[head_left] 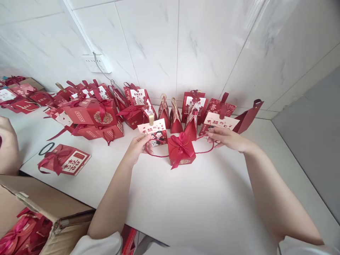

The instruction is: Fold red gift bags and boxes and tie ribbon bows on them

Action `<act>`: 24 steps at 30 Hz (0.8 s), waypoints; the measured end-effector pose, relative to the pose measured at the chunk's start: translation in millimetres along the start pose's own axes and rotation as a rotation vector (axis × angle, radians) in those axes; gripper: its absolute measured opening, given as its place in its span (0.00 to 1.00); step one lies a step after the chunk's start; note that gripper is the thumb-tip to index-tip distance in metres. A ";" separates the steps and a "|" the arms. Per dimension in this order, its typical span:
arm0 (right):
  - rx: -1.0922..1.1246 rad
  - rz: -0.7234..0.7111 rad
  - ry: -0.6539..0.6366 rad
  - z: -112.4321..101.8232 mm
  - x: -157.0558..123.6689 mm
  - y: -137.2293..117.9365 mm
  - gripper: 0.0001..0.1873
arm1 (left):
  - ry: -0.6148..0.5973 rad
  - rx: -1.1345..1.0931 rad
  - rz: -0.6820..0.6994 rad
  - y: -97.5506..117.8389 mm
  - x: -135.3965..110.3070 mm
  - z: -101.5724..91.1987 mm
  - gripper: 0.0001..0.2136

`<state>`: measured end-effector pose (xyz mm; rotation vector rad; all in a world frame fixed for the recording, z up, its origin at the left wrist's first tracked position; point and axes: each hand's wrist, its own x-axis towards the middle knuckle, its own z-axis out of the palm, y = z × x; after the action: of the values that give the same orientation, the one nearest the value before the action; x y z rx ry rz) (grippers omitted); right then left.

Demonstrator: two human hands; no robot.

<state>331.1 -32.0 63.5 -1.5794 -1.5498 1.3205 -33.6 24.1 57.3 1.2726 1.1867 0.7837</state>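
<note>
A small red gift box (181,151) with a red ribbon bow on top stands on the white table (202,205) between my hands. A thin red cord runs out from each side of it. My left hand (138,146) pinches the left cord loop (156,155) just left of the box. My right hand (227,138) pinches the right cord loop (205,151) on the other side. Both hands rest low over the tabletop.
Several red gift boxes and bags stand along the tiled wall, among them a white-topped illustrated box (155,131) and a tall red bag (248,116). One ribboned box (65,160) lies at left. An open cardboard carton (39,216) holds more boxes. A wall socket (97,63) is above.
</note>
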 end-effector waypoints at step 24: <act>0.302 -0.386 -0.224 80.1 44.2 44.8 0.39 | -0.284 0.190 0.332 -62.7 31.2 52.8 0.27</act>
<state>270.4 -17.0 -16.9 -0.9199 -1.5950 1.4572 14.5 26.7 -16.0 1.7065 0.8457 0.7088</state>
